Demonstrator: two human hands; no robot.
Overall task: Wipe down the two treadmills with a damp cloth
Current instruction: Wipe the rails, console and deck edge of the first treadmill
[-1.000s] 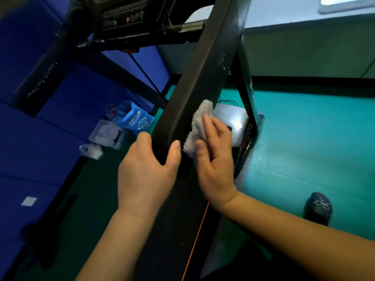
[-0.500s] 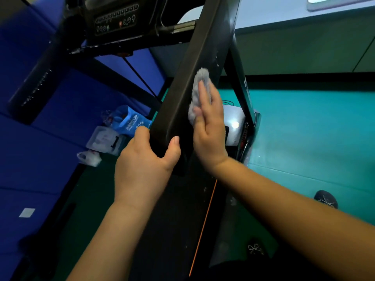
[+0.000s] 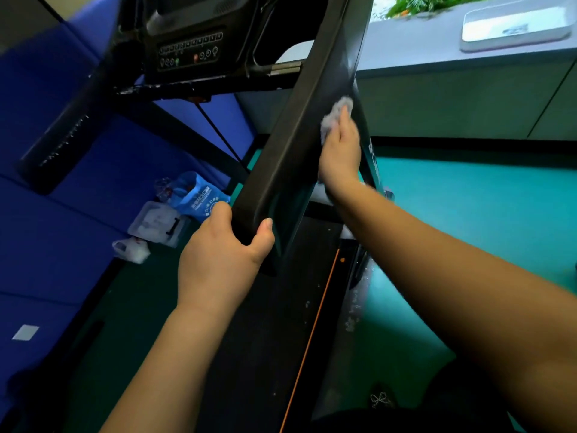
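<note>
A black treadmill fills the middle of the head view. Its wide handrail arm (image 3: 299, 135) slopes up to the console (image 3: 190, 48) at the top. My left hand (image 3: 218, 260) grips the lower end of that arm, thumb on the right side. My right hand (image 3: 340, 151) presses a pale grey cloth (image 3: 335, 115) flat against the arm's right face, about halfway up. The dark belt (image 3: 274, 323) with an orange stripe lies below. Only one treadmill is visible.
Blue padded mats (image 3: 78, 189) cover the left wall and floor. A blue wipes bag (image 3: 196, 195), a clear plastic box (image 3: 159, 223) and a small white bag (image 3: 132, 250) lie on the floor at left. Teal floor (image 3: 468, 220) spreads right, below a grey ledge carrying a white tray (image 3: 515, 26).
My right hand has slid the cloth steadily up the handrail arm, from near my left hand to about halfway up. My left hand has kept its grip on the lower end.
</note>
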